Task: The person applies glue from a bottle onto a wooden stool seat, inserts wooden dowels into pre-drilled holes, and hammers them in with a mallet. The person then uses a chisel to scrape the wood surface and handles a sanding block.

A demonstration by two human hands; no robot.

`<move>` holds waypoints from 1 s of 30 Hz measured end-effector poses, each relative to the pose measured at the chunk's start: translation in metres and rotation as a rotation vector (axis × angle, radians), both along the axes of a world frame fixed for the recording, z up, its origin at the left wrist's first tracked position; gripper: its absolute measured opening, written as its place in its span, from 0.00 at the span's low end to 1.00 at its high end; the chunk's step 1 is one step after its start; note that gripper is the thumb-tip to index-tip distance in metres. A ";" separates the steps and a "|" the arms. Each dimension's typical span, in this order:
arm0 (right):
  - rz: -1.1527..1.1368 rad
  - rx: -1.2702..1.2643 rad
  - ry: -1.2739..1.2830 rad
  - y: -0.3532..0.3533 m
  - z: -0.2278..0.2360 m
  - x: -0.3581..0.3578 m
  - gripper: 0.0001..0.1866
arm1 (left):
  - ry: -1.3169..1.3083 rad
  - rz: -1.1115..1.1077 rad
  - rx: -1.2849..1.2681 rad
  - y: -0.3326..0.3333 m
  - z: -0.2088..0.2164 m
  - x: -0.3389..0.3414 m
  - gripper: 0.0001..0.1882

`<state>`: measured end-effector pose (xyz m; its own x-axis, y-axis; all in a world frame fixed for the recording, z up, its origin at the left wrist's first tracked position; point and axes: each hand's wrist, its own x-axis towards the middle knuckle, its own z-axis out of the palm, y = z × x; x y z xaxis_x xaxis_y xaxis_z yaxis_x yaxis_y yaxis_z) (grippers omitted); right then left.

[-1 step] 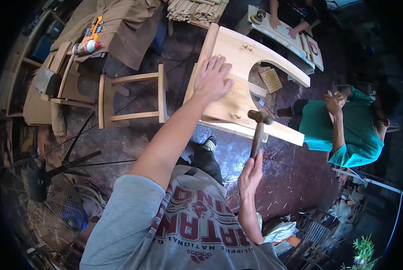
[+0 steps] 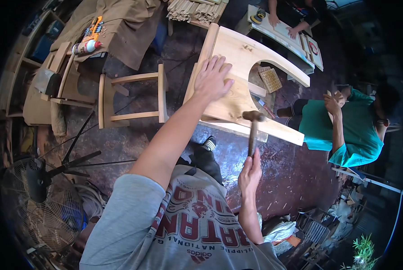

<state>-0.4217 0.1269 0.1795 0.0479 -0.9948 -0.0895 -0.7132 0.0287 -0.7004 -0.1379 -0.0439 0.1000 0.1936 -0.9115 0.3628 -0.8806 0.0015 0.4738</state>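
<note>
At your far left, a white glue bottle with a red cap point(image 2: 85, 47) lies near a small wooden stool frame point(image 2: 162, 96). Your left hand point(image 2: 212, 80) rests palm-down, fingers a little spread and gripping nothing, on the pale wooden panel with the arched cut-out point(image 2: 235, 67), which lies straight ahead of you. Your right hand point(image 2: 250, 177) has its fingers closed around the handle of a hammer point(image 2: 252, 138), its blurred head over the panel's near leg; you can't tell whether they touch. You seem to be tapping a joint or fastener; the next move likely calls for firm left-hand bracing and a square, controlled blow. Farther right is a co-worker in teal point(image 2: 318, 126).
</note>
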 end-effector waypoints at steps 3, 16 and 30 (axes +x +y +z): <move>0.027 0.088 0.115 -0.007 0.003 -0.004 0.24 | -0.010 0.003 0.005 0.000 0.000 0.000 0.30; 0.135 -0.112 0.271 -0.003 0.009 0.001 0.25 | -0.021 0.002 0.045 -0.001 0.005 -0.001 0.30; 0.151 -0.032 0.277 -0.012 0.011 -0.008 0.26 | -0.046 0.006 0.056 -0.004 0.008 -0.001 0.30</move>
<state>-0.4297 0.1144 0.1902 0.1739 -0.9808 -0.0884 -0.8715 -0.1115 -0.4775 -0.1391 -0.0481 0.1084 0.1836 -0.9296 0.3197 -0.9016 -0.0296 0.4316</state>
